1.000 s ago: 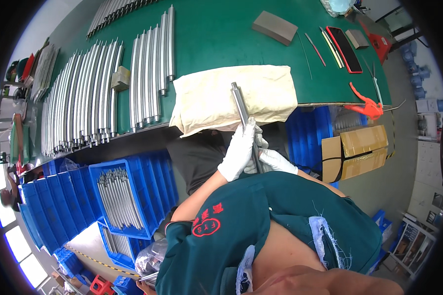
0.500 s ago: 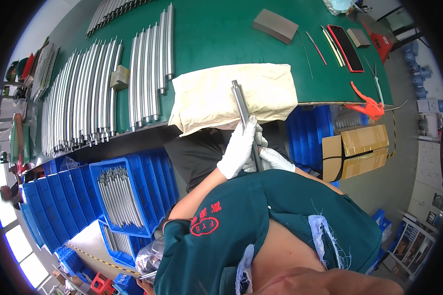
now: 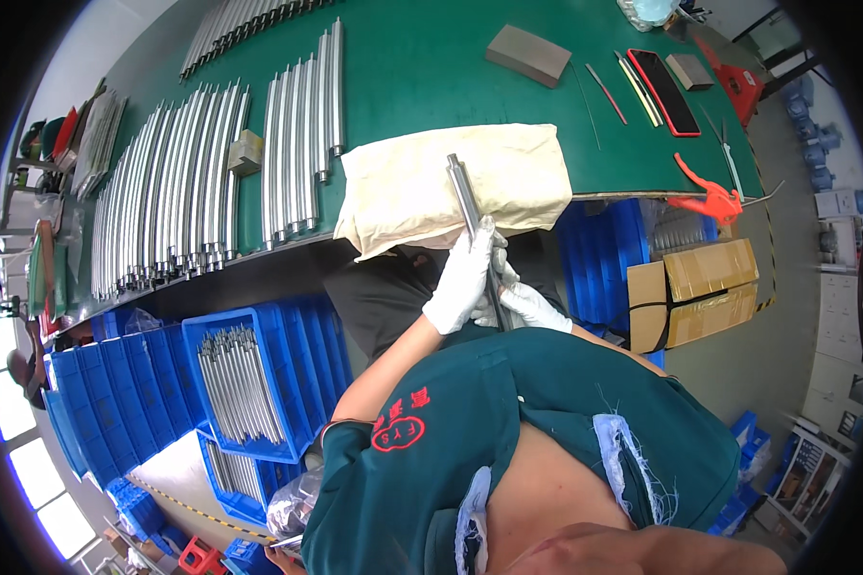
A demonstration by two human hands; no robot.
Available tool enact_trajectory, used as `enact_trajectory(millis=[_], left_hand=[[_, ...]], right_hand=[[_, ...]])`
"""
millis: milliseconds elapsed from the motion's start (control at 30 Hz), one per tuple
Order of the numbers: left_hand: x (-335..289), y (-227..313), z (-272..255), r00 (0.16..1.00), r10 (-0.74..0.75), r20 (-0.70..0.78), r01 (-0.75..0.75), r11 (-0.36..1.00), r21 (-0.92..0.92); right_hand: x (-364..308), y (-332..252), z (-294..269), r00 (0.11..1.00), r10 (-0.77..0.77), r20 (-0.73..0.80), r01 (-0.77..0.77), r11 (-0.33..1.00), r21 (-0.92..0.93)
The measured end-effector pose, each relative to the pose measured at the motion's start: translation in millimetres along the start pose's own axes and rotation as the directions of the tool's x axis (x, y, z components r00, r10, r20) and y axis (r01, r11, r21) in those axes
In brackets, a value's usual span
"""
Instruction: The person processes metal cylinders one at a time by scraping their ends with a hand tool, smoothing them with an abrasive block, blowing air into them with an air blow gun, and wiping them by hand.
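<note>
A long metal rod [image 3: 464, 195] lies slanted across a cream cloth [image 3: 408, 187] at the green table's near edge. My left hand [image 3: 462, 278], in a white glove, is wrapped around the rod's middle. Just below it, my right hand [image 3: 530, 307], also in a white glove, grips the rod's lower end. The rod's top end rests on the cloth; its lower part is hidden by the hands.
Rows of metal rods [image 3: 177, 192] cover the green table [image 3: 422, 67] to the left. A grey block [image 3: 528, 56], a dark flat phone [image 3: 665, 79], thin tools and a red clamp [image 3: 708, 196] lie at right. Blue bins [image 3: 249, 383] of rods and a cardboard box [image 3: 700, 287] sit below.
</note>
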State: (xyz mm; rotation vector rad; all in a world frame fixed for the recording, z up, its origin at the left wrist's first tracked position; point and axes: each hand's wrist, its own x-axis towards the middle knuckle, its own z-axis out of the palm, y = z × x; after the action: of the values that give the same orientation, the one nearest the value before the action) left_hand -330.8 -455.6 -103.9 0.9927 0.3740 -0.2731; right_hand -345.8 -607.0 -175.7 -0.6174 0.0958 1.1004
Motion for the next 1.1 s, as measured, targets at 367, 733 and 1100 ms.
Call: enact_trajectory(millis=[367, 733, 1100], left_hand=[[9, -12, -7, 0.991, 0.114, 0.076, -0.115, 0.993, 0.003], [3, -2, -12, 0.994, 0.001, 0.111, -0.010, 0.997, 0.078], [-32, 18, -76, 0.761, 0.636, -0.126, -0.501, 0.700, 0.510]], right_hand=[[-4, -176, 71, 0.674, -0.711, 0.200, 0.116, -0.165, -0.979], [25, -162, 132, 0.890, -0.443, 0.107, -0.002, -0.239, -0.971], [48, -94, 180, 0.802, -0.312, 0.510, 0.536, 0.000, -0.844]])
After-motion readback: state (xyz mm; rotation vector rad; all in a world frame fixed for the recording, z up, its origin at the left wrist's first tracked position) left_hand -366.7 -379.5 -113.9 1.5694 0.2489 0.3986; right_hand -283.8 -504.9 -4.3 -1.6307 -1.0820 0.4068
